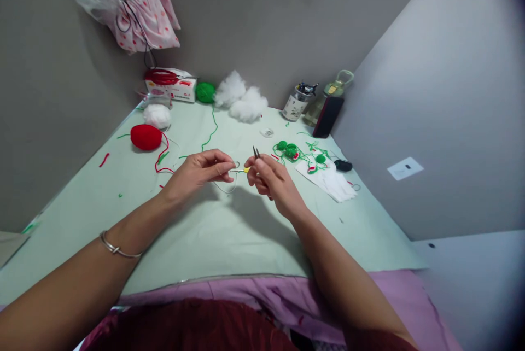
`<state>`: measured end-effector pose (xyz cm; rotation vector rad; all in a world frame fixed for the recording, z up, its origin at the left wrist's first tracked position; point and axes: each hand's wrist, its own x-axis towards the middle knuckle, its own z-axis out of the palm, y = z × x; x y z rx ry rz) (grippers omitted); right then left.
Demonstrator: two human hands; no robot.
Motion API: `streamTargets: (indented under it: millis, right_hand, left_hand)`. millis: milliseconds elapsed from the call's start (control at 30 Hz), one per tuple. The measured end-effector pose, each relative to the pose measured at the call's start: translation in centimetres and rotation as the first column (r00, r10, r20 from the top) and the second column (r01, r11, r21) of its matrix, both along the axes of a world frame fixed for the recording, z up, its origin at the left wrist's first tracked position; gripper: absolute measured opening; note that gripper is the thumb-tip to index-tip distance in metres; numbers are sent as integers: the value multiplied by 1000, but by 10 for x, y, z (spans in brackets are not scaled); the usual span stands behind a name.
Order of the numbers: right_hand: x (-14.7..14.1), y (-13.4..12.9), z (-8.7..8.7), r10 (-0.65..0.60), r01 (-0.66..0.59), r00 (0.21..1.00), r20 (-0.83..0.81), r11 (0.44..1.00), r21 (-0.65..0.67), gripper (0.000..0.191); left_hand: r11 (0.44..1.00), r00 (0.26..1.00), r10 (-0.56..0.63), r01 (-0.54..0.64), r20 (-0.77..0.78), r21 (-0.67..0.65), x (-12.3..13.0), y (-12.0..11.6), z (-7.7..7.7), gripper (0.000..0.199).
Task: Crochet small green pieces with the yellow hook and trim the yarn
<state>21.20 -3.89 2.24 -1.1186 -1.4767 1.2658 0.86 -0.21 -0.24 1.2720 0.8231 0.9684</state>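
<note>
Above the middle of the table, my left hand (210, 167) is closed in a pinch on a thin white thread (227, 192), which loops below the fingertips. My right hand (268, 175) is closed round small dark scissors (256, 152), whose tips point up. A slim metal hook with a yellow handle (246, 170) also shows at the right fingers and reaches toward the left fingertips. The two hands are a short way apart. What else lies inside the left pinch is too small to tell.
Red yarn (146, 137), white yarn (157, 116), green yarn (205, 92) and white stuffing (246, 100) lie at the back left and centre. Green crocheted pieces (291, 151), white tissue (328, 180), a phone (328, 116), a bottle (336, 87) and a pen holder (294, 106) are at the right.
</note>
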Motion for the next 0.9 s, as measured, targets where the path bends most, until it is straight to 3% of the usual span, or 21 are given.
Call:
streamTargets:
  millis: [67, 167, 333, 500, 900]
  right_hand:
    - [2, 0, 1, 108, -122, 988, -111, 985, -122, 41]
    - [5, 0, -1, 254, -316, 935, -249, 913, -258, 46]
    - [4, 1, -4, 371, -502, 846, -383, 796, -337, 55]
    - [4, 2, -6, 365, -521, 826, -429, 786, -334, 44]
    - [5, 3, -6, 355, -542, 798, -486, 775, -324, 40]
  left_hand:
    - [999, 998, 43, -43, 45, -11, 0, 1, 0, 21]
    - [996, 995, 84, -85, 52, 18, 0, 0, 0, 21]
    - [985, 990, 142, -143, 19, 102, 2, -5, 3, 21]
    - [976, 986, 164, -165, 16, 141, 5, -9, 7, 17]
    - [928, 987, 158, -134, -40, 348, 4, -13, 5, 6]
